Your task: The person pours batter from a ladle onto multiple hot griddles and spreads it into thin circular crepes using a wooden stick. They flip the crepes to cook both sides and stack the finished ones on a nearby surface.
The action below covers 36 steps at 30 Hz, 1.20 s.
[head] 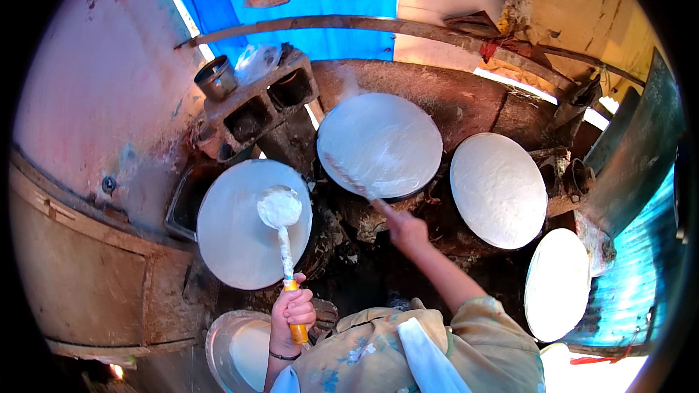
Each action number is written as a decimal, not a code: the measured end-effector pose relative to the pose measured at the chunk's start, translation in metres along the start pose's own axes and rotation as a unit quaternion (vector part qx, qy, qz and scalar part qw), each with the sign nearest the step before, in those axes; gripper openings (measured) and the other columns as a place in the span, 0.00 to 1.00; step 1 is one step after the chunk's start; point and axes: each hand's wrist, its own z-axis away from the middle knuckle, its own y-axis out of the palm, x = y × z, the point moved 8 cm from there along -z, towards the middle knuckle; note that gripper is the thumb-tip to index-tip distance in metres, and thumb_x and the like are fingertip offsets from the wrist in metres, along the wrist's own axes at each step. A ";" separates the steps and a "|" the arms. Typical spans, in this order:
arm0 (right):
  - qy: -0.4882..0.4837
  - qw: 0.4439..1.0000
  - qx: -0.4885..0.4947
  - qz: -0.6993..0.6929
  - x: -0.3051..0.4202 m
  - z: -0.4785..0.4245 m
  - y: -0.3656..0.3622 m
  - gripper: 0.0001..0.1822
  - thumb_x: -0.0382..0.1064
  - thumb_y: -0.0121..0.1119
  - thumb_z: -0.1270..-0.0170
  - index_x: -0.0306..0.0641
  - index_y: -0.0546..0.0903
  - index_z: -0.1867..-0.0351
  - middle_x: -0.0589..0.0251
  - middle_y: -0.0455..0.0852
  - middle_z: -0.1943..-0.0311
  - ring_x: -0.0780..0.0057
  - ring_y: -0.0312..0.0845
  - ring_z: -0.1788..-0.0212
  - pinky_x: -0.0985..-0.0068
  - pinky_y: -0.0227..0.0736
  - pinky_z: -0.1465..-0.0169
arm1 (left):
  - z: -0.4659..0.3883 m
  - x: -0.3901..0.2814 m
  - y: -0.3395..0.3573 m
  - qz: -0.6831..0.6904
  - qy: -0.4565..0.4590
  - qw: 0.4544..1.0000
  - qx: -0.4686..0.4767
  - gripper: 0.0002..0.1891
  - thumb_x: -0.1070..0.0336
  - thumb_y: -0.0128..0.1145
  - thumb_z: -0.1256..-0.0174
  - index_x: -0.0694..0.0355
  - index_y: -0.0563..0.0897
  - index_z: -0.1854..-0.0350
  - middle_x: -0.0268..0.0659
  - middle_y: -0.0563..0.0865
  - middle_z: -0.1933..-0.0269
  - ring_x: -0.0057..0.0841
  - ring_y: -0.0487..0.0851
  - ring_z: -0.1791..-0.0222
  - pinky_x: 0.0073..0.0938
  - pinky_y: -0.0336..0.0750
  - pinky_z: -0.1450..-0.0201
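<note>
My left hand (pixel 294 308) grips the yellow handle of a batter-coated ladle (pixel 279 206), whose round bowl is over the left round griddle (pixel 224 245). That griddle has a smooth pale surface. My right hand (pixel 408 233) is closed around the end of a thin, motion-blurred spreading tool (pixel 349 177), which reaches across the lower left of the middle griddle (pixel 382 136). White batter covers the middle griddle, with steam near its upper left edge. To the right is another white-covered round griddle (pixel 498 191). Below my left forearm's side, a bucket (pixel 215 346) holds pale liquid.
Farther right stands a bright white round surface (pixel 557 284). A hollow concrete block (pixel 262 103) bears a metal pot (pixel 217 79) and a plastic bag (pixel 256 63) at the upper left. A curved-looking bar (pixel 349 23) crosses behind the griddles. Dark panels (pixel 633 158) lean at right.
</note>
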 end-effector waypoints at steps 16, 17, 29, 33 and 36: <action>0.421 0.583 -0.148 -0.679 -0.170 -0.015 -0.024 0.19 0.41 0.54 0.33 0.41 0.73 0.42 0.71 0.68 0.85 0.82 0.60 0.89 0.80 0.56 0.87 | -0.271 0.082 0.064 -0.369 -0.173 0.912 -0.051 0.12 0.76 0.48 0.35 0.59 0.70 0.51 0.25 0.64 0.80 0.10 0.60 0.87 0.11 0.57 0.87; 0.413 0.578 -0.140 -0.689 -0.169 -0.022 -0.025 0.19 0.41 0.54 0.33 0.42 0.73 0.42 0.71 0.67 0.86 0.82 0.60 0.89 0.80 0.56 0.87 | -0.300 0.089 0.064 -0.406 -0.167 0.897 -0.053 0.11 0.76 0.49 0.36 0.60 0.69 0.53 0.25 0.64 0.80 0.11 0.61 0.87 0.13 0.57 0.87; 0.346 0.564 -0.034 -0.749 -0.171 -0.080 -0.059 0.16 0.44 0.49 0.29 0.45 0.74 0.44 0.70 0.62 0.87 0.81 0.56 0.90 0.82 0.51 0.88 | -0.360 0.121 0.122 0.154 -0.276 0.948 0.039 0.02 0.74 0.43 0.33 0.62 0.70 0.62 0.25 0.65 0.83 0.13 0.65 0.89 0.14 0.62 0.87; 0.382 0.560 -0.071 -0.732 -0.176 -0.073 -0.032 0.16 0.44 0.49 0.29 0.45 0.74 0.43 0.70 0.64 0.87 0.80 0.57 0.90 0.81 0.52 0.88 | -0.337 0.098 0.111 -0.001 -0.164 0.984 0.066 0.09 0.74 0.42 0.32 0.66 0.72 0.53 0.26 0.66 0.82 0.12 0.65 0.88 0.14 0.65 0.86; 0.422 0.592 0.008 -0.687 -0.161 -0.056 0.002 0.17 0.44 0.52 0.31 0.45 0.74 0.43 0.70 0.64 0.88 0.79 0.59 0.90 0.80 0.53 0.88 | -0.314 0.089 0.134 0.106 -0.186 0.974 0.069 0.10 0.73 0.42 0.31 0.68 0.72 0.51 0.27 0.66 0.82 0.12 0.66 0.88 0.15 0.67 0.86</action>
